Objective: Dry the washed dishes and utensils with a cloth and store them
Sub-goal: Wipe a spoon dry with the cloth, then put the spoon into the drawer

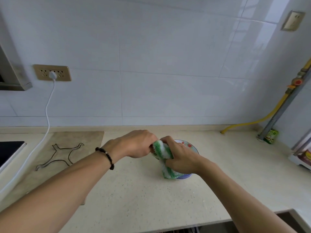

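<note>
Both hands over the stacked blue-rimmed floral ceramic bowls (186,145) on the beige speckled stone countertop (134,190), at 5 o'clock from centre. Right hand (181,157) grips the green-and-white striped fluffy cloth (164,153). Left hand (138,143) curls onto the cloth's 10 o'clock end; whatever is wrapped inside is hidden.

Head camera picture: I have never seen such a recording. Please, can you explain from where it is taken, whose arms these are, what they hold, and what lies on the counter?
There is no machine here. One wide-angle camera sits on a person's head and looks forward and down, so the two bare arms belong to the wearer.

Both hands work on a fluffy green-and-white striped cloth. The left hand, with a dark bead bracelet on its wrist, takes one end in its grip; the right hand curls round the rest. Under them a pale round dish with red flower marks stands on the beige speckled stone counter.

To the left lie a bent wire trivet and a white power cable.
</note>
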`<state>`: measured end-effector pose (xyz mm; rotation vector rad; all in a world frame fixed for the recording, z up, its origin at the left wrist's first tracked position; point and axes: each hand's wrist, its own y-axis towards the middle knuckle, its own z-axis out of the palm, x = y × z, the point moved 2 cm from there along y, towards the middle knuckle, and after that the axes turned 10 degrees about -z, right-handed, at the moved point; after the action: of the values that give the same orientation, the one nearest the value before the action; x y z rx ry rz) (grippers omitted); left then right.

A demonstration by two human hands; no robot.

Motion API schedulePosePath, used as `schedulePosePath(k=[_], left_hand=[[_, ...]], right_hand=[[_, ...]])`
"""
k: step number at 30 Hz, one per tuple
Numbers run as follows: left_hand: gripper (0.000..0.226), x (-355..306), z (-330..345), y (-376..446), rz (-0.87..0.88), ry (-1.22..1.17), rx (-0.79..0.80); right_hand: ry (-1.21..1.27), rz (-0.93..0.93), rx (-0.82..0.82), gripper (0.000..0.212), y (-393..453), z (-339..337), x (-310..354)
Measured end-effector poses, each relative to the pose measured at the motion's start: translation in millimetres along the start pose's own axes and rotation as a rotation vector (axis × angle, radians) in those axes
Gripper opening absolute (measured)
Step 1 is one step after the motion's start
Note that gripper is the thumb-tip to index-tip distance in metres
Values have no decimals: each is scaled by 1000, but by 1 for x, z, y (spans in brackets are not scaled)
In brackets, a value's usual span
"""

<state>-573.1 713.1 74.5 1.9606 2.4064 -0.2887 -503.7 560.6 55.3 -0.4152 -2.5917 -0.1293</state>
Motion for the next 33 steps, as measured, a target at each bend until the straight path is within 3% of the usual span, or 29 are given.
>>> schedulePosePath(k=[2, 4, 8, 10, 14, 17, 20, 22, 25, 28, 30, 33], left_hand=[[31, -11, 3, -7, 36, 52, -34], [35, -21, 5, -12, 53, 58, -66], [38, -33, 11, -25, -15, -216, -116], [42, -41, 14, -34, -88, -407, -157], [44, -59, 23, -57, -235, -651, -260], [49, -71, 36, -64, -322, -739, -322], [51, -76, 47, -72, -398, -734, -398], [50, -63, 45, -81, -400, -754, -351], [49, -27, 35, -100, -350, -672, -197], [46, 2, 22, -127, -320, -379, -133], [44, 10, 16, -143, -286, -184, -115], [39, 16, 14, -163, -237, 88, -157]], right_hand=[[-64, -25, 0, 42, -11, 1, -12], [-51, -51, -77, 17, -17, 3, -23], [233, 4, -385, 33, -38, 2, -36], [380, 30, -551, 22, -43, 0, -37], [808, 121, -881, 13, -48, 12, -29], [1308, 316, -1090, 12, -37, 34, -8], [1843, 403, -1047, 19, -22, 48, 25], [1917, 358, -939, 24, -18, 55, 34], [1614, 214, -776, 29, -25, 61, 33], [745, 3, -551, 45, -29, 61, 36], [273, -110, -356, 42, -25, 67, 54], [-202, -202, -229, 42, -17, 83, 84]])
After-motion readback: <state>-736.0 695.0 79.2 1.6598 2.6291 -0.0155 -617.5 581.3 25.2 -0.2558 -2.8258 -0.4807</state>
